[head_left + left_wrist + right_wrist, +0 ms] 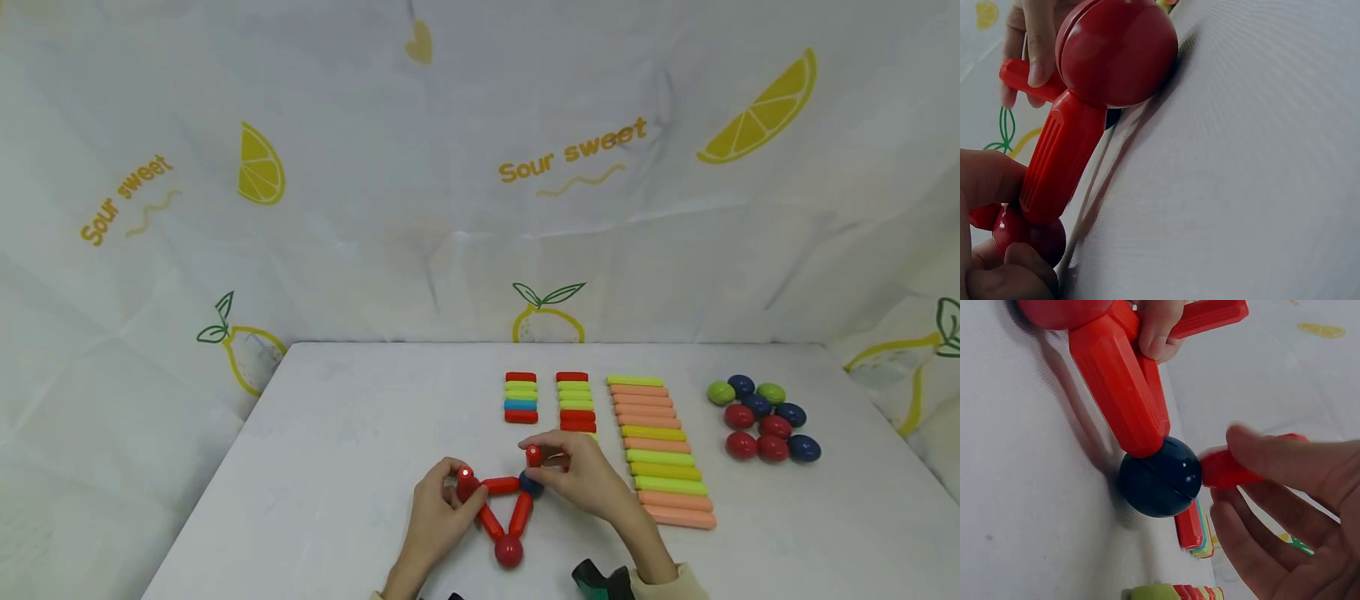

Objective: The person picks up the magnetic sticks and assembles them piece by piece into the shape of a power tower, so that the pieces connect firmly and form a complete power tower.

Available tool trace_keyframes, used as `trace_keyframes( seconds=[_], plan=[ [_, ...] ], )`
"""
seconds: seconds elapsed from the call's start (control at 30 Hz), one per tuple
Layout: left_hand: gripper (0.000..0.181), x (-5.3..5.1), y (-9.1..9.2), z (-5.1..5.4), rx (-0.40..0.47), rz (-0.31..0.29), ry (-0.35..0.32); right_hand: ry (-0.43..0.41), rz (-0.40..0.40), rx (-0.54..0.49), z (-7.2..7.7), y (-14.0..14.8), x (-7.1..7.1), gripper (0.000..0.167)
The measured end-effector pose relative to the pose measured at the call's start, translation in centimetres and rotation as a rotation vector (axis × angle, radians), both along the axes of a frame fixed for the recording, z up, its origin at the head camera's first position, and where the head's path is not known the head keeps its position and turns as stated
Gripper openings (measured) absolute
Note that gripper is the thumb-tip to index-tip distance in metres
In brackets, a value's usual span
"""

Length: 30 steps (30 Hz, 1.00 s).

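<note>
A triangle of red rods, such as the front right rod (521, 515), lies on the table with balls at its corners. At its left corner my left hand (442, 518) grips a red ball (1035, 239), from which a short red rod (465, 477) stands up. My right hand (588, 479) pinches another upright red rod (1225, 469) between thumb and fingers, its lower end against the dark blue ball (1160, 478) at the right corner. Nearest the person is the front red ball (508, 551), touched by neither hand.
Behind the hands lie two columns of short coloured rods (521, 398). To the right runs a column of long rods (660, 446) in orange, yellow and green. Farther right sit several loose balls (774, 427). A patterned cloth (360, 275) hangs behind the white table (300, 467).
</note>
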<state>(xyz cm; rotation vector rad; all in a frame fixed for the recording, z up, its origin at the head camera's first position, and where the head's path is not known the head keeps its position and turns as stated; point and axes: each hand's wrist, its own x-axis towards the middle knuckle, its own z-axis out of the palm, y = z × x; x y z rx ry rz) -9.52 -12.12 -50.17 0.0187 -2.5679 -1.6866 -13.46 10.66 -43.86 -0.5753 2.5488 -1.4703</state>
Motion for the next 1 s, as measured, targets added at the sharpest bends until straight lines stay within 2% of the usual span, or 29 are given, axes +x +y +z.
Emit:
trace_keyframes(
  seconds=[0.17,0.47,0.63,0.73,0.83,1.0],
  plan=[
    [0.022,0.0,0.0,0.1,0.009,-0.003,0.005,-0.044,0.068,-0.027,0.0,0.1,-0.1,0.031],
    [0.023,0.1,0.1,0.2,0.010,-0.002,-0.003,-0.088,0.112,-0.049,-0.3,0.3,-0.1,0.027],
    [0.022,0.1,0.0,0.2,0.009,0.017,0.007,-0.036,0.109,-0.029,-0.8,-0.2,-0.2,0.029],
    [0.023,0.1,0.0,0.2,0.011,0.047,0.030,0.013,0.111,0.020,-0.8,-0.4,-0.4,0.037],
    [0.024,0.1,0.0,0.2,0.000,0.092,0.069,0.036,0.086,0.095,-0.2,-0.4,-0.7,0.045],
    [0.028,0.2,0.0,-0.1,-0.040,0.140,0.143,0.089,-0.046,0.238,0.8,-1.2,-1.9,0.045]
  ],
)
